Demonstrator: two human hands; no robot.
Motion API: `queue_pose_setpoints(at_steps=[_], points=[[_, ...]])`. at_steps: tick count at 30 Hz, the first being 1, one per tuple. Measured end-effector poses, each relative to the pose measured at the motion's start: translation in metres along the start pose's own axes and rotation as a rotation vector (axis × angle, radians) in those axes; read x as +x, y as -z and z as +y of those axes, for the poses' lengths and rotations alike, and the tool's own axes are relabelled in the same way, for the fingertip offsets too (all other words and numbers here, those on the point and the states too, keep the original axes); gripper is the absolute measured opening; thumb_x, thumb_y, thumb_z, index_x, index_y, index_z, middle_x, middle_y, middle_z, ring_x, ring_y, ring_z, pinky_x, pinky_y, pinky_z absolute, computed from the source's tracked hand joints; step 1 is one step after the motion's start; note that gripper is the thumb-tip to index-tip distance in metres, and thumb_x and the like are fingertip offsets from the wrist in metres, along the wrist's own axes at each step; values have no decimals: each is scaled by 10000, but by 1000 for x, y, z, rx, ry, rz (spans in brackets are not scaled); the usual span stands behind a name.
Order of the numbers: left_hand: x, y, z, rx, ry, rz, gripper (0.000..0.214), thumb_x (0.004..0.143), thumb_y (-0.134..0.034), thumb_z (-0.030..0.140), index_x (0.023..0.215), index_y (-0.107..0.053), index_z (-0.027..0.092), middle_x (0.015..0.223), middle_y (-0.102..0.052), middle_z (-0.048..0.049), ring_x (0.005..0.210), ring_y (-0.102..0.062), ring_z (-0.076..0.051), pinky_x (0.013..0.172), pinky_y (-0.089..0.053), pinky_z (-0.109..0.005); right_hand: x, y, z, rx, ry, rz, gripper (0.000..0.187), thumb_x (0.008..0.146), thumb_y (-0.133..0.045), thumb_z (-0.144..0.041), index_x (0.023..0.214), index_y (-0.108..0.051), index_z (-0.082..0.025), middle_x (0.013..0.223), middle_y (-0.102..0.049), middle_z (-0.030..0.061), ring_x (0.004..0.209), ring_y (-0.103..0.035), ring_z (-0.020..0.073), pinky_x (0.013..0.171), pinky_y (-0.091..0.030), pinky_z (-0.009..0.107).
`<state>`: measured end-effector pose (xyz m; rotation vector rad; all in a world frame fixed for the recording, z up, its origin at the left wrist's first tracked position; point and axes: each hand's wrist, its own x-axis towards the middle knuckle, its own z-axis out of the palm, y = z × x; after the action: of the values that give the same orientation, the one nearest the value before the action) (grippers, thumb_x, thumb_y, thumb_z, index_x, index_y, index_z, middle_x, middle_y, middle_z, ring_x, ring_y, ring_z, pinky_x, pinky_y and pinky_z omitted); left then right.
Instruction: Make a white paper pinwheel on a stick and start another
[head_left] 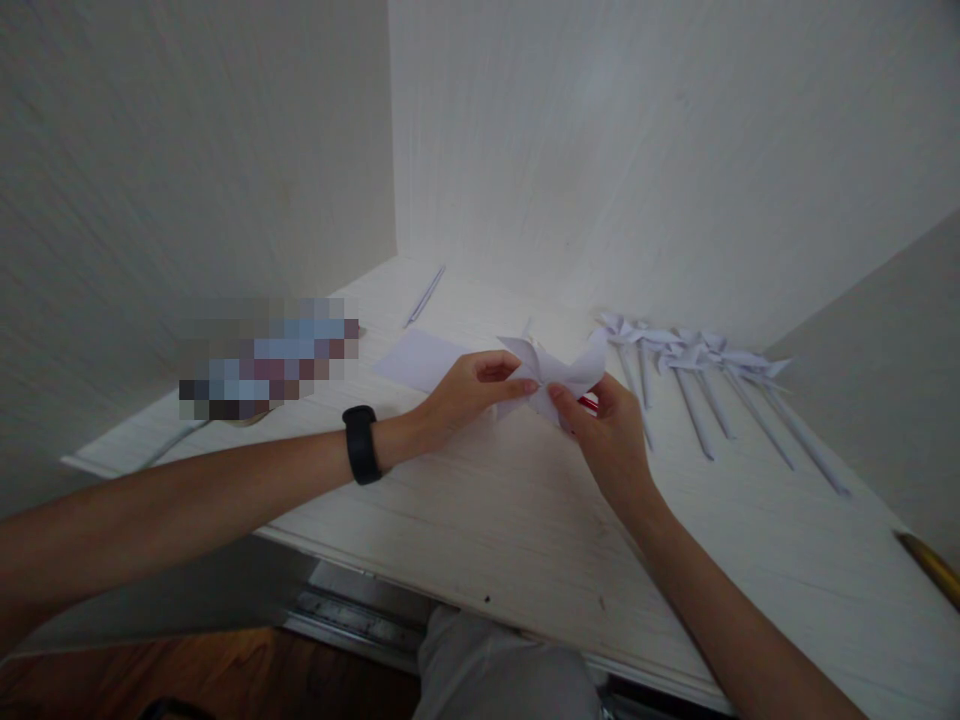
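Note:
Between both hands, above the white tabletop (450, 500), is a white paper pinwheel (589, 362) with curled blades. My left hand (474, 392), a dark band on its wrist, pinches the pinwheel near its centre. My right hand (606, 425) grips it from the other side, thumb close to the middle. Something red (590, 403) shows by the right fingers, largely hidden. A flat sheet of white paper (420, 358) lies behind my left hand. Farther back rests a thin rolled paper stick (425, 296).
Several finished-looking paper pinwheels on sticks (694, 352) lie in a row at the right. A pixelated object (270, 360) with a cable sits at the left. Walls (570, 150) close in the back and left. A gold-coloured object (930, 565) is at the right edge.

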<state>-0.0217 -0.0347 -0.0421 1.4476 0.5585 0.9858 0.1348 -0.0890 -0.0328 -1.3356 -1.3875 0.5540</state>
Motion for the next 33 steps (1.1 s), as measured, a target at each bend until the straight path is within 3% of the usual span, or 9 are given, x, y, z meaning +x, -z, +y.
queue_pose_setpoints(at_steps=[5,17,27,33], points=[[1,-1,2,-1,-26,39,300,694,-680,388,854,-630,139,873,-632,-37,811,-550,-134,741,-400,-262,0,0,1,19,-24,26,326,702,-629,-389,948,-648,-175,916,-698,72,788,-656,206,667,-544,345],[-1,-4,3,-135,69,55,334,784,-548,499,806,-519,167,789,-542,4,737,-505,-104,688,-390,-236,1,0,0,9,-7,51,300,702,-630,-368,931,-654,-176,910,-703,68,801,-658,203,712,-540,363],[-2,-4,0,-57,48,-62,363,740,-606,504,808,-527,156,784,-529,0,724,-492,-105,687,-386,-256,0,0,-2,-38,7,41,292,709,-618,-359,929,-656,-171,915,-698,72,800,-653,208,714,-540,368],[-4,-9,6,-74,94,-79,479,640,-665,568,826,-539,145,807,-547,-22,757,-506,-128,727,-397,-292,-2,0,-2,-80,49,-1,295,730,-599,-378,938,-644,-172,902,-689,72,788,-646,203,691,-546,356]])
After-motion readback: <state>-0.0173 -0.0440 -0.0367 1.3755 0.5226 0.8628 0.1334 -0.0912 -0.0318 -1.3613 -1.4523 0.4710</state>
